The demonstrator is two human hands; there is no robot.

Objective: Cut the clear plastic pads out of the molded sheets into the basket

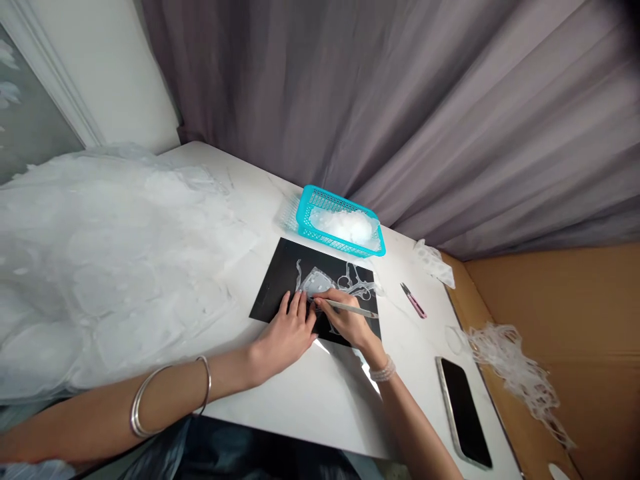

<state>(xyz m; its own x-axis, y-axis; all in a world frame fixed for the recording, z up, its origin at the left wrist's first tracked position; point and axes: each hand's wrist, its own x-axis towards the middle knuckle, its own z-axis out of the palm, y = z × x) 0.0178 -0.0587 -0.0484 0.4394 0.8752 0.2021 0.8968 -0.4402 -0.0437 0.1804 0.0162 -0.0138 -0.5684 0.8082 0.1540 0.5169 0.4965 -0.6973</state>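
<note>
Right hand point(345, 321) grips a slim metal tool point(353, 308) at a translucent white cutout point(315, 281) on a black sheet point(280, 283), open left hand point(290, 327) pressing beside it, on a white table point(310, 400).

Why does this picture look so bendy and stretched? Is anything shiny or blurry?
In the head view, things near the edges look stretched and bent, like the grey curtain; the phone has a bright glare along its rim; the top right corner turns dark; the left hand and right hand look fairly clear, not badly blurred.
</note>
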